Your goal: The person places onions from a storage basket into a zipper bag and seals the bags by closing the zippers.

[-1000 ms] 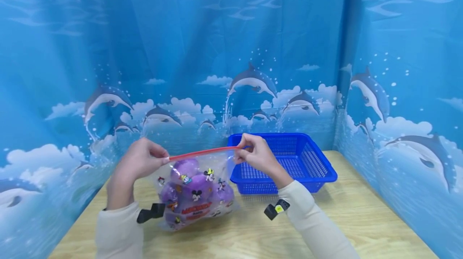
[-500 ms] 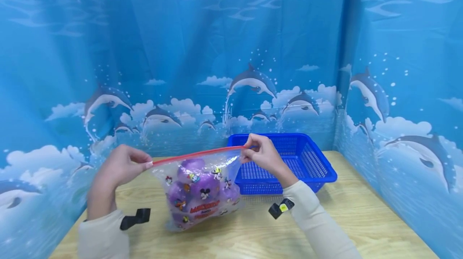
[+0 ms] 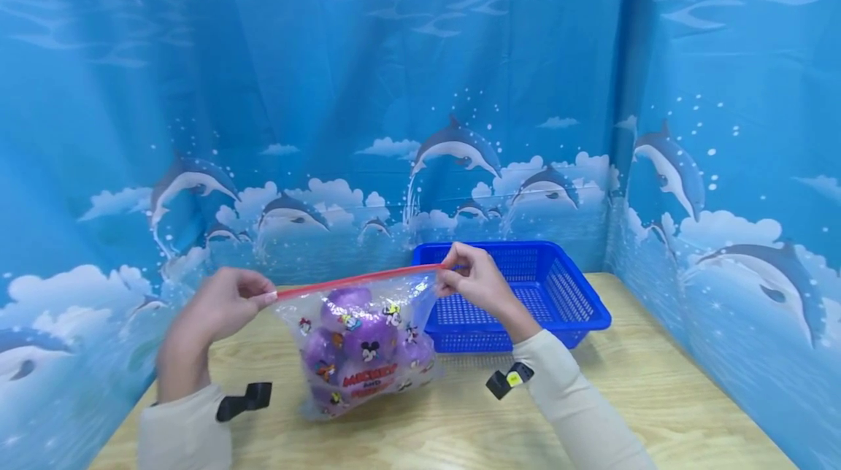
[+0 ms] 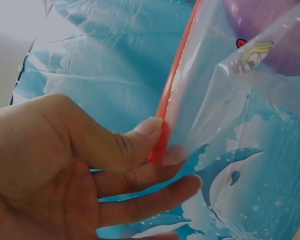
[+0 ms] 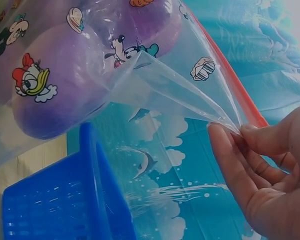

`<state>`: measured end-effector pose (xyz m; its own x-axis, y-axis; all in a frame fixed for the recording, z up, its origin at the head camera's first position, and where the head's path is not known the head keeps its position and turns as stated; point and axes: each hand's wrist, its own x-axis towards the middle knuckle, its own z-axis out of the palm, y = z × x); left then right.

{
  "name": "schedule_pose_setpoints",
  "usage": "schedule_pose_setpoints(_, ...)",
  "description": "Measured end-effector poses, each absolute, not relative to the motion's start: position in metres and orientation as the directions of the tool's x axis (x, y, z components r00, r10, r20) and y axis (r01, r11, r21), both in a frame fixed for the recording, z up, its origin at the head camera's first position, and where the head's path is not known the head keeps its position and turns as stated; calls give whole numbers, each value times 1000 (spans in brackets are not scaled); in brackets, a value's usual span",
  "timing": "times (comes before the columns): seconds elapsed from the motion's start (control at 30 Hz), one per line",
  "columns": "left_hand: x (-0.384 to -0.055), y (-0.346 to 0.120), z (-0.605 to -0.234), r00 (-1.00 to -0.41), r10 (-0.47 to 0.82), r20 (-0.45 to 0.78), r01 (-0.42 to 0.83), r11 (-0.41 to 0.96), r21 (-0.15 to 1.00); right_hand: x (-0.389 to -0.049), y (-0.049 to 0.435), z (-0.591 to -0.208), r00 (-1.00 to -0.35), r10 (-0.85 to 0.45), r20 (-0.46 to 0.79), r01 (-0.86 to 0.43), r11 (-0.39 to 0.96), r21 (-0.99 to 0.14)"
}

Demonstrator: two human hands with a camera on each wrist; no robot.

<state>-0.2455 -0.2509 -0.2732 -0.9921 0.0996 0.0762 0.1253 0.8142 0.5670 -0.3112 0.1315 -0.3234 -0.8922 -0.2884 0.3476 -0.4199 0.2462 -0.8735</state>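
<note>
A clear zip bag (image 3: 394,375) printed with cartoon figures hangs between both hands, with several purple balls (image 3: 368,335) inside. Along its top runs a red zip strip (image 3: 355,280), pulled taut and slanting up to the right. My left hand (image 3: 220,302) pinches the strip's left end between thumb and forefinger; the left wrist view shows the other fingers (image 4: 150,202) extended beneath. At the opposite corner my right hand (image 3: 476,280) pinches the bag just below the strip, folding the film (image 5: 190,100) into a crease. The bag's bottom is close over the table.
Behind and right of the bag stands a blue plastic basket (image 3: 578,309) with perforated sides, partly overlapped by the right hand. The wooden table (image 3: 591,404) is bordered at the back and sides by a dolphin-print curtain (image 3: 394,54).
My left hand has moved left and slightly down, drawing the red strip out longer. The bag and right hand shifted slightly right. In the last half second there is hardly any movement.
</note>
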Motion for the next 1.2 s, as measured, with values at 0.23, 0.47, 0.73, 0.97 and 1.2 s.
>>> schedule_pose_setpoints(0.23, -252, -257, -285, -988, 139, 61, 149, 797, 585, -314, 132, -336, -889, -374, 265, -368, 239, -898)
schedule_pose_setpoints(0.47, -257, -265, -305, -970, 233, -76, 135, 769, 624, -309, 127, -347, -816, -561, 138, -372, 328, -868)
schedule_pose_setpoints(0.73, -261, -260, -328, -899, 397, -184, 106, 605, 789, -308, 125, -359, -738, -671, 71, -427, 383, -819)
schedule_pose_setpoints(0.97, -270, -254, -334, -904, 378, -200, 89, 624, 776, -307, 118, -363, -671, -741, 36, -411, 330, -850)
schedule_pose_setpoints(1.2, -271, -243, -337, -893, 377, -245, 68, 651, 756, -300, 100, -371, -723, -688, 65, -424, 368, -827)
